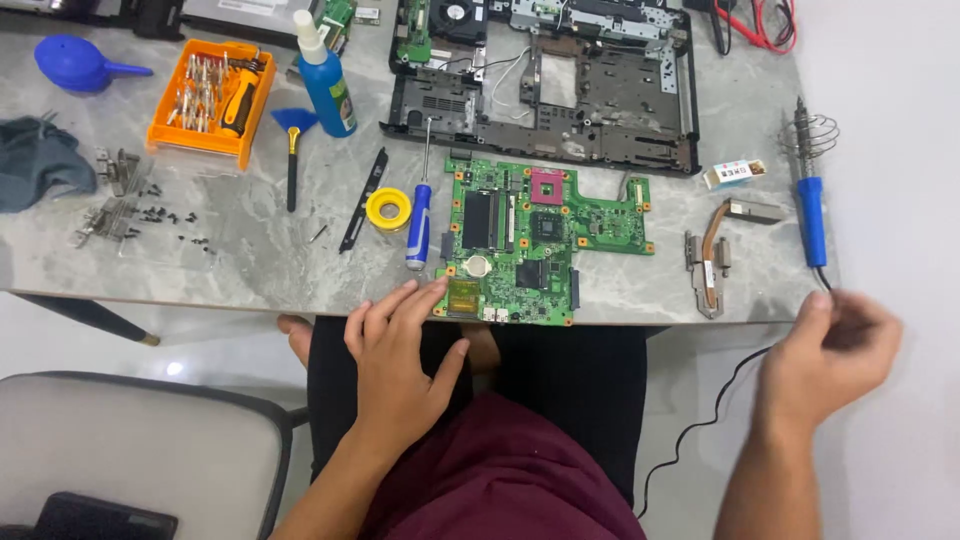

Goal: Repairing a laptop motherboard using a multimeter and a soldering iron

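i see my left hand (398, 365) lying flat with its fingers spread out, holding nothing, fingertips at the table (250, 260) edge and touching the near corner of the green circuit board (520, 235). my right hand (830, 350) is off the table's right side, curled around the black cord (700, 425) of the blue soldering iron (810, 205). the iron rests on the table past the board, beside a copper cooling pipe (712, 255). a blue screwdriver (419, 222) lies just left of the board
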